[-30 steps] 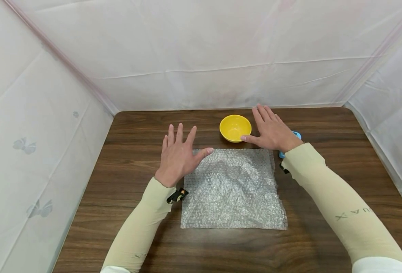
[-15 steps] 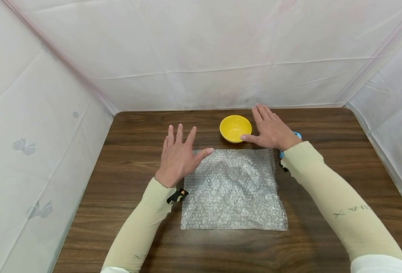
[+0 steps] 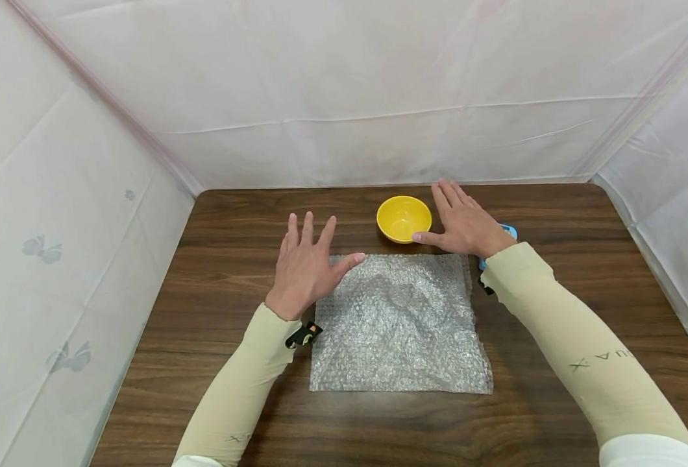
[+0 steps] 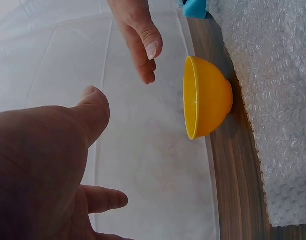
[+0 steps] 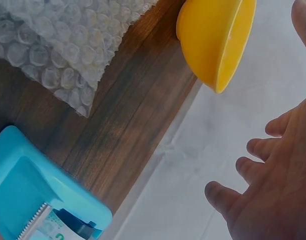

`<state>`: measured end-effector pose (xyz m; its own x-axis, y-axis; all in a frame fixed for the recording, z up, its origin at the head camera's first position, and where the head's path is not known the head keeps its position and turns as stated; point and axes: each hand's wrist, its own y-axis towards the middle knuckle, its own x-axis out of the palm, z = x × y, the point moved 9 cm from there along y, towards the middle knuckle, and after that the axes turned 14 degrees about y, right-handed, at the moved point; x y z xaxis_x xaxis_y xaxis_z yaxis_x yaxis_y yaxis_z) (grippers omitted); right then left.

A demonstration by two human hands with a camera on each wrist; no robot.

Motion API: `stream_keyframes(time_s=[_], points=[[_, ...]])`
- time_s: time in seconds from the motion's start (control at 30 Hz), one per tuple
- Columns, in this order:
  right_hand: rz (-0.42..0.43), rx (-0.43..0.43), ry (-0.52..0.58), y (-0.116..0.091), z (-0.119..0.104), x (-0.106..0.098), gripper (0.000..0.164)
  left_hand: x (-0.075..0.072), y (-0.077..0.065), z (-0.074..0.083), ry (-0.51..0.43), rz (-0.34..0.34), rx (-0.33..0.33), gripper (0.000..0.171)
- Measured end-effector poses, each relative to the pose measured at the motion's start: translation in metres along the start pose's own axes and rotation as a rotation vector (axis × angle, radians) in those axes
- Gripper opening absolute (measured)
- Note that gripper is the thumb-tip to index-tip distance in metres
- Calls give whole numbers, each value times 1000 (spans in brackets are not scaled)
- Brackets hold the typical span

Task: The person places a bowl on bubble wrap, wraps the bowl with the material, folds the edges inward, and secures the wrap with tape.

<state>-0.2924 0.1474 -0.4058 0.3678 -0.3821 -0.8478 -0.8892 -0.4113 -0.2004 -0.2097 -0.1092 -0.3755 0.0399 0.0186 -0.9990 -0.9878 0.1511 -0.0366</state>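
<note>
In the head view a yellow bowl [image 3: 404, 219] stands upright near the table's back edge. A sheet of bubble wrap [image 3: 399, 324] lies in front of it, slightly crumpled. My left hand [image 3: 303, 272] is raised with fingers spread over the sheet's left back corner. My right hand [image 3: 465, 222] is held with straight fingers just right of the bowl, its thumb overlapping the bowl's rim in this view. The right wrist view has the bowl [image 5: 210, 42] apart from the fingers. Both hands hold nothing.
A blue tray [image 5: 58, 175] holding a spiral notepad [image 5: 50, 225] and a dark item sits right of the bubble wrap, mostly hidden under my right wrist in the head view. White curtains [image 3: 344, 149] enclose the wooden table [image 3: 215, 311] at the back and sides.
</note>
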Motion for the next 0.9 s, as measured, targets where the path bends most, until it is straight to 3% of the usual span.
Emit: stream_keyframes(time_s=[0.9], points=[[-25, 22, 50, 1, 9, 17, 115, 3, -4, -1, 4, -1, 3, 91]])
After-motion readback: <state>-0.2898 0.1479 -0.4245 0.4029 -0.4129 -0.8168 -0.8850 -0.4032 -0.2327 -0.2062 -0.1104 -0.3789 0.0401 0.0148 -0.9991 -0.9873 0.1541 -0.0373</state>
